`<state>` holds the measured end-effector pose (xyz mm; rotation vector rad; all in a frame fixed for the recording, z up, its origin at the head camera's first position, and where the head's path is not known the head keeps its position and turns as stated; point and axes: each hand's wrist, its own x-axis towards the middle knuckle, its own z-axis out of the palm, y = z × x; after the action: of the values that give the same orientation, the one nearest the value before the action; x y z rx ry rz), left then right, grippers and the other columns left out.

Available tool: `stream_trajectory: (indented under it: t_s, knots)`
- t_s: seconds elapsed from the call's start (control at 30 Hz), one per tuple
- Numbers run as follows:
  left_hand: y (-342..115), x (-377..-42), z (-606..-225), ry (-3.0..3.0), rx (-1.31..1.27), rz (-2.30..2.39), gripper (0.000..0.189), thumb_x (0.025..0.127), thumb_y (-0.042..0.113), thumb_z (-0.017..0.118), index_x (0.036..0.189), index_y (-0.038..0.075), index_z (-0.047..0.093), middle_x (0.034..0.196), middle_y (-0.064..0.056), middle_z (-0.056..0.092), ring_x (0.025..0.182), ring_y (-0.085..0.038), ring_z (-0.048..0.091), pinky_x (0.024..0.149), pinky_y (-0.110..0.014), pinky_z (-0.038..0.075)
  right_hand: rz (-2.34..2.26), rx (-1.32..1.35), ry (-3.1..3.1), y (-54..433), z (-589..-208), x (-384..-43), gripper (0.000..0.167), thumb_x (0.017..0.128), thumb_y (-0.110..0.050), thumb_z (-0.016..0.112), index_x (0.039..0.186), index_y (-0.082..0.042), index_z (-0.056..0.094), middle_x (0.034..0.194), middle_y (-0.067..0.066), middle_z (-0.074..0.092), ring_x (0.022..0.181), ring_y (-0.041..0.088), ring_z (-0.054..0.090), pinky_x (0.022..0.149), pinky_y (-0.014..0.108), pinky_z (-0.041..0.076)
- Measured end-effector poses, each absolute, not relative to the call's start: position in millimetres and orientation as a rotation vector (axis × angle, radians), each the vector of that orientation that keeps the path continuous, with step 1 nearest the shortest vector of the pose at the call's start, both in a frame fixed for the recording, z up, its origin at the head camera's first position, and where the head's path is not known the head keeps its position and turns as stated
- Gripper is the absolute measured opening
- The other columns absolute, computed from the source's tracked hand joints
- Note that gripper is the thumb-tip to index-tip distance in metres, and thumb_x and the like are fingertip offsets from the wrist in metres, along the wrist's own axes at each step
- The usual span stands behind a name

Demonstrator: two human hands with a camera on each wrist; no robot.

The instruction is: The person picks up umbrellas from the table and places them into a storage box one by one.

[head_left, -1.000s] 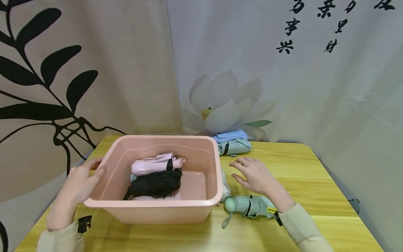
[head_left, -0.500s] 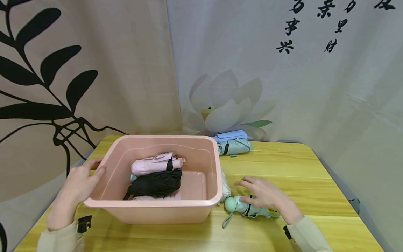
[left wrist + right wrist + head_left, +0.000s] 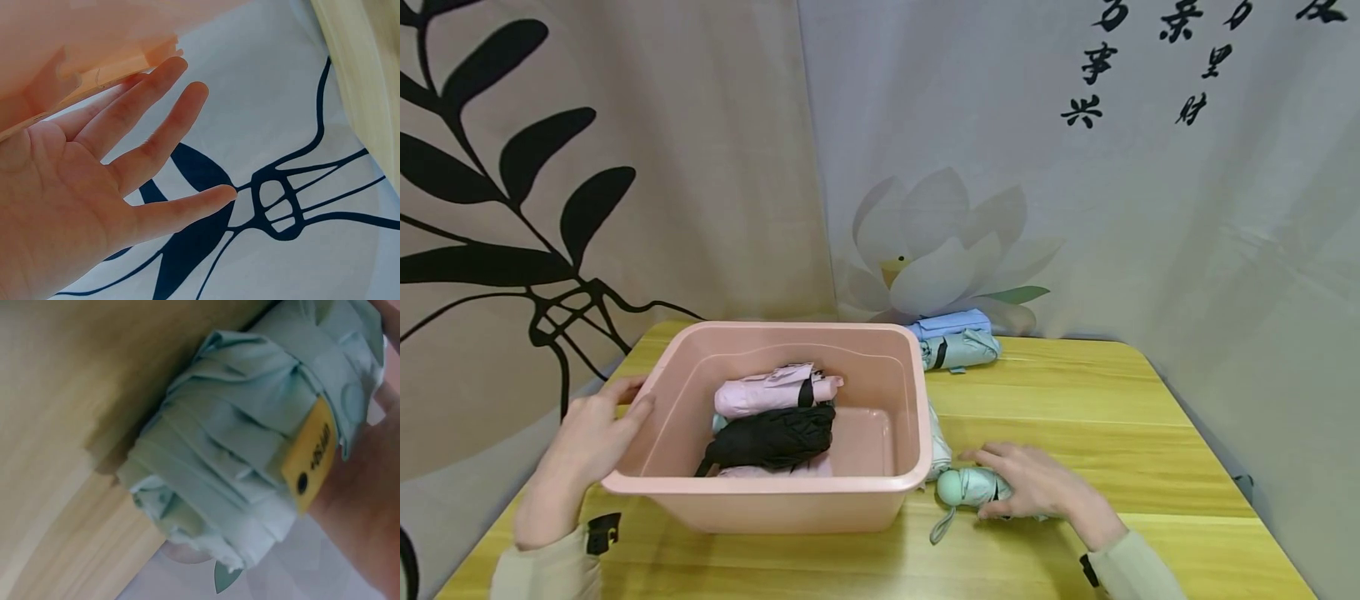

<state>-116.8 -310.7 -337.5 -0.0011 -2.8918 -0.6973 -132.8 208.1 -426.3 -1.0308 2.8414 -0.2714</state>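
1. Pale curtains [image 3: 730,167] are printed with dark leaves [image 3: 542,157], a lotus [image 3: 958,250] and black characters [image 3: 1098,63], and are seen behind the pink bin [image 3: 767,485].
2. Beneath the bin, a yellow wood-grain table [image 3: 1120,442] is shown.
3. The bin's left side is touched by the left hand [image 3: 587,437], whose fingers are spread and held nearly straight just under the rim.
4. To the right of the bin, near its front corner, a mint-green umbrella [image 3: 977,486] is seen on the table, its round cap [image 3: 950,488] turned toward the bin.
5. This umbrella is clasped by the right hand [image 3: 1041,483]; the two hands are well apart, with the bin between them.
6. A yellow label [image 3: 310,456] is borne on the umbrella's fabric.
7. Inside the bin, a pink umbrella [image 3: 771,393] is placed behind a black umbrella [image 3: 775,437], by which a pale pink bundle [image 3: 782,469] is partly covered.
8. Just beside the bin's right wall, a pale bundle [image 3: 939,450] is partly hidden.
9. By the bin's far right corner, a blue umbrella [image 3: 953,323] is fronted by a teal umbrella [image 3: 968,350].
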Motion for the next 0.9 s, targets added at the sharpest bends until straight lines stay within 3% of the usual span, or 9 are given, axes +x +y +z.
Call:
stream_trajectory:
  t_s: [0.2, 0.37, 0.57, 0.9]
  knots:
    - [-311.1, -116.6, -337.6, -2.901, -0.004, -0.702, 0.053, 0.101, 0.033, 0.038, 0.134, -0.008, 0.044, 0.125, -0.035, 0.054, 0.114, -0.055, 0.047, 0.086, -0.064, 0.042, -0.268, -1.0, 2.787, 208.1, -425.9, -128.5, 0.083, 0.068, -0.054, 0.076, 0.14, -0.029, 0.044, 0.126, 0.006, 0.06, 0.11, 0.031, 0.06, 0.093, 0.053, 0.049]
    - [-311.5, -116.6, -337.5, -2.915, 0.002, -0.705, 0.055, 0.101, 0.034, 0.037, 0.135, -0.008, 0.042, 0.126, -0.036, 0.053, 0.115, -0.055, 0.046, 0.086, -0.064, 0.042, -0.264, -0.983, 2.781, 208.0, -423.9, -126.3, 0.085, 0.066, -0.042, 0.082, 0.14, -0.031, 0.043, 0.125, 0.007, 0.06, 0.109, 0.031, 0.06, 0.092, 0.053, 0.049]
    - [-311.3, -116.3, -337.0, -2.922, 0.002, -0.707, 0.054, 0.101, 0.034, 0.037, 0.136, -0.008, 0.042, 0.127, -0.036, 0.052, 0.114, -0.055, 0.047, 0.086, -0.063, 0.043, -0.264, -1.048, 2.794, 207.9, -423.2, -126.8, 0.078, 0.07, -0.032, 0.081, 0.139, -0.029, 0.045, 0.122, 0.008, 0.062, 0.106, 0.03, 0.062, 0.088, 0.051, 0.052]
    - [-311.6, -116.4, -336.4, -2.943, 0.019, -0.71, 0.056, 0.101, 0.035, 0.035, 0.137, -0.008, 0.04, 0.129, -0.036, 0.05, 0.116, -0.055, 0.046, 0.086, -0.064, 0.042, -0.225, -1.158, 2.835, 209.6, -425.9, -127.7, 0.07, 0.071, -0.027, 0.081, 0.133, -0.025, 0.05, 0.112, 0.003, 0.064, 0.098, 0.022, 0.064, 0.083, 0.042, 0.055]
